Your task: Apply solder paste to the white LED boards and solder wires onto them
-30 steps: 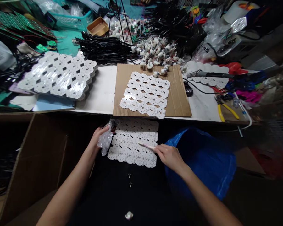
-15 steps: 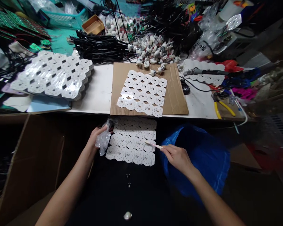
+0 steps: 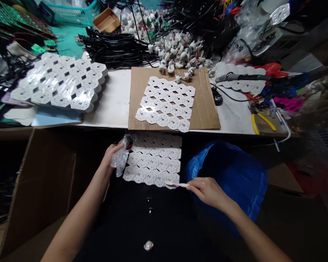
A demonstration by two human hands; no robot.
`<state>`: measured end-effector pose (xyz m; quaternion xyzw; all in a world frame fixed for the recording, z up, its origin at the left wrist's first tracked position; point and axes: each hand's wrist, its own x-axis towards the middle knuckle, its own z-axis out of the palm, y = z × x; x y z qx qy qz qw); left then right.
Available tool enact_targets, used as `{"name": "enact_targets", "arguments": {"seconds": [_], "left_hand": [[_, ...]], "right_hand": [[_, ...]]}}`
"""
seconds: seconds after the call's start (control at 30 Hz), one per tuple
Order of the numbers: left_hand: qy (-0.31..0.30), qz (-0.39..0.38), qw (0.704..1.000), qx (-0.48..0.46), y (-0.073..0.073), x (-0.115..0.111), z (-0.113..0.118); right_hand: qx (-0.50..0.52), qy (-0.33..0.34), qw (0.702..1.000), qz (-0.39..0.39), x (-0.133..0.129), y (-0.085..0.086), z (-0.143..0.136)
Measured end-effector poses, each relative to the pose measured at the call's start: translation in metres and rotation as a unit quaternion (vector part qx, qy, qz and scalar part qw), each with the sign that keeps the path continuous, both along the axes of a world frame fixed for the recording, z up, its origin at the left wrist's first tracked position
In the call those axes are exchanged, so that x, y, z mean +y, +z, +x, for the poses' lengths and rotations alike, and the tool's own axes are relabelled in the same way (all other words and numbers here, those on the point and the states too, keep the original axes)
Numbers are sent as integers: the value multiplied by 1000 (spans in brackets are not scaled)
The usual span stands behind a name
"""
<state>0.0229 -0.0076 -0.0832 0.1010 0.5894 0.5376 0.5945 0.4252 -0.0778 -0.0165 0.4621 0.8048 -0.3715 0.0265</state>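
A white sheet of joined circuit boards with small dark print lies in front of me, below the bench edge. My right hand is closed on the handle of a toothbrush, whose head is at the sheet's near right corner. At the sheet's left side my left hand grips a crumpled clear plastic bag; something dark shows by its fingertips, too hidden to name. Another white board sheet, with diamond-shaped holes, rests on a piece of cardboard on the bench.
On the left stands a stack of white board sheets. Black cables and a heap of white parts are at the back. A soldering iron and yellow-handled pliers lie right. A blue bag stands below.
My right hand has moved the toothbrush toward me, from the sheet's middle right to its near right corner. My left hand stays at the sheet's left side. The view has shifted slightly.
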Motion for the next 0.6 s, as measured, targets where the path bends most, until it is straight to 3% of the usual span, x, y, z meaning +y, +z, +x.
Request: {"name": "enact_targets", "arguments": {"seconds": [0.27, 0.5, 0.6], "left_hand": [[21, -22, 1000, 1, 1, 1, 2], [5, -8, 1000, -9, -2, 0, -1], [1, -7, 1000, -10, -3, -1, -1]], "right_hand": [[24, -52, 997, 59, 7, -6, -18], [-19, 48, 997, 57, 4, -9, -44], [10, 54, 998, 41, 7, -7, -52]]}}
